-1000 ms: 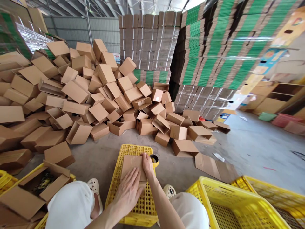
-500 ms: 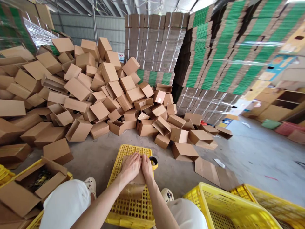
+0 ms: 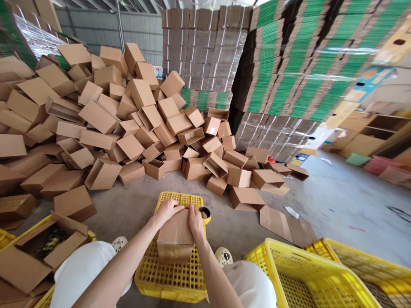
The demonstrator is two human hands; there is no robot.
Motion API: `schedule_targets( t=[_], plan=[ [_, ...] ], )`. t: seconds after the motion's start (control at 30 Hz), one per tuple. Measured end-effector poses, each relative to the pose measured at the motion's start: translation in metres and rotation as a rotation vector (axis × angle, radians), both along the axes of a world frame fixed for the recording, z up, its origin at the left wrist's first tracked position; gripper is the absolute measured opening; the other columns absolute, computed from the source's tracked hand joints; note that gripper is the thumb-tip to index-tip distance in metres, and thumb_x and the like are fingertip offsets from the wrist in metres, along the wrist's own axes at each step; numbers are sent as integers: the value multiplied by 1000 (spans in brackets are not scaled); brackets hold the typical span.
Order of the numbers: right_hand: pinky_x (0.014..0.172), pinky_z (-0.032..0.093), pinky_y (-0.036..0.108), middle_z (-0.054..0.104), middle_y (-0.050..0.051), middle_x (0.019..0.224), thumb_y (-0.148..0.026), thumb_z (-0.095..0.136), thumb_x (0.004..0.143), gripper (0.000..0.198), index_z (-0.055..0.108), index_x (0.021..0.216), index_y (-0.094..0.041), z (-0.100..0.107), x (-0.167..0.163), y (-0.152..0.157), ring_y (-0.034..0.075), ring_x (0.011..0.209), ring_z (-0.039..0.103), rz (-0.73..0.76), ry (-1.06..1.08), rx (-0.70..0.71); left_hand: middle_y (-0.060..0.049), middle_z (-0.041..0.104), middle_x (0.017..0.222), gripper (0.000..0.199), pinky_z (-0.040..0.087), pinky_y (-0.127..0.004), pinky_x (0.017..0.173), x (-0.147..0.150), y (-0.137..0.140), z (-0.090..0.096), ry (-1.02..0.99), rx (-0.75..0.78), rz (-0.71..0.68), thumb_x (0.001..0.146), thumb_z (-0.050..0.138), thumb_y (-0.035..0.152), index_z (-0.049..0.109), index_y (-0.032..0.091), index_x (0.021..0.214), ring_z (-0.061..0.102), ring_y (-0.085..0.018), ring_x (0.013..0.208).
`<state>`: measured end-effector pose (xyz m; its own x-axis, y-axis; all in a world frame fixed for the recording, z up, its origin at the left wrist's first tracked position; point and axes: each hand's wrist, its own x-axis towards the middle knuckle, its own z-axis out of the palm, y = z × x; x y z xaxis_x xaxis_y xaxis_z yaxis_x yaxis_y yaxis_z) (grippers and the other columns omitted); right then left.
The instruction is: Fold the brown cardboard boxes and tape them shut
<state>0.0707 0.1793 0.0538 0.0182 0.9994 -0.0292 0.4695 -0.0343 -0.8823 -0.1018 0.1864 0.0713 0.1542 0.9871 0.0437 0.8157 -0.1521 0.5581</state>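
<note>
A small cardboard box with shiny clear tape down its near side rests on an upturned yellow plastic crate. My left hand grips its far left edge, fingers bent over the top. Along the far right edge lies my right hand, holding the box from that side. Fingertips of both hands nearly meet at the far edge, and parts of them are hidden. Just right of my right hand, a yellow tape dispenser with a dark ring sits at the crate's edge.
An opened carton with dark patterned contents stands at left on a yellow crate. Yellow baskets stand at right. Beyond are a heap of cardboard boxes, flattened cardboard on the floor, and tall strapped stacks.
My left hand has slid from the middle of the box top to its far left edge, uncovering the taped top. My right hand stays at the right edge. The view has shifted slightly.
</note>
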Motion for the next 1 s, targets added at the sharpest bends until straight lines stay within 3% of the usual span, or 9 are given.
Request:
schedule_targets(
  t=[0.1, 0.27, 0.4, 0.5, 0.57, 0.67, 0.73, 1.0],
  plan=[
    [95, 50, 36, 79, 9, 107, -38, 36, 100, 39, 71, 87, -27, 0, 0, 0, 28, 107, 71, -4, -1, -4, -8, 80, 82, 36, 47, -29, 73, 0, 0, 3, -27, -25, -18, 100, 59, 40, 79, 17, 79, 74, -23, 81],
    [98, 50, 35, 80, 8, 108, -37, 36, 98, 38, 70, 86, -27, 3, -1, 0, 27, 109, 72, -10, -3, -10, -8, 83, 106, 28, 52, -31, 88, -2, -8, 7, -58, -75, -52, 94, 65, 39, 81, 18, 103, 76, -26, 102],
    [94, 51, 34, 80, 7, 108, -38, 35, 98, 38, 70, 87, -28, 6, -1, -2, 27, 107, 72, -13, -19, -22, -10, 77, 130, 42, 51, -34, 101, -5, -23, 12, -52, -102, -55, 86, 74, 39, 75, 20, 124, 70, -29, 122],
    [93, 50, 33, 79, 7, 107, -37, 36, 98, 36, 69, 87, -27, 8, -2, -4, 26, 107, 71, -6, -32, -19, -10, 74, 135, 57, 51, -34, 103, -7, -31, 17, -42, -114, -69, 78, 82, 41, 71, 21, 130, 68, -30, 125],
    [94, 50, 33, 79, 7, 108, -36, 37, 98, 35, 69, 87, -27, 9, -2, -6, 26, 108, 71, -1, -38, -13, -9, 75, 133, 52, 51, -33, 101, -7, -31, 19, -34, -108, -67, 81, 80, 43, 72, 22, 128, 69, -29, 124],
    [95, 50, 34, 79, 8, 110, -36, 36, 98, 36, 69, 87, -27, 10, -2, -7, 27, 110, 70, 4, -41, -8, -11, 80, 118, 30, 50, -32, 96, -3, -24, 17, -16, -82, -40, 100, 57, 39, 78, 20, 111, 73, -26, 114],
    [96, 50, 35, 79, 8, 110, -37, 35, 98, 37, 69, 87, -27, 9, -3, -6, 27, 110, 70, 4, -37, -7, -13, 82, 105, 38, 49, -33, 91, 1, -17, 14, 2, -67, -6, 106, 46, 34, 79, 17, 96, 75, -26, 104],
    [96, 50, 36, 79, 10, 109, -39, 35, 99, 40, 71, 88, -26, 5, -2, -3, 28, 108, 71, -3, -13, -4, -9, 80, 84, 35, 42, -28, 71, 0, -5, 11, -14, -61, 6, 99, 59, 39, 79, 18, 80, 74, -23, 84]
  ],
)
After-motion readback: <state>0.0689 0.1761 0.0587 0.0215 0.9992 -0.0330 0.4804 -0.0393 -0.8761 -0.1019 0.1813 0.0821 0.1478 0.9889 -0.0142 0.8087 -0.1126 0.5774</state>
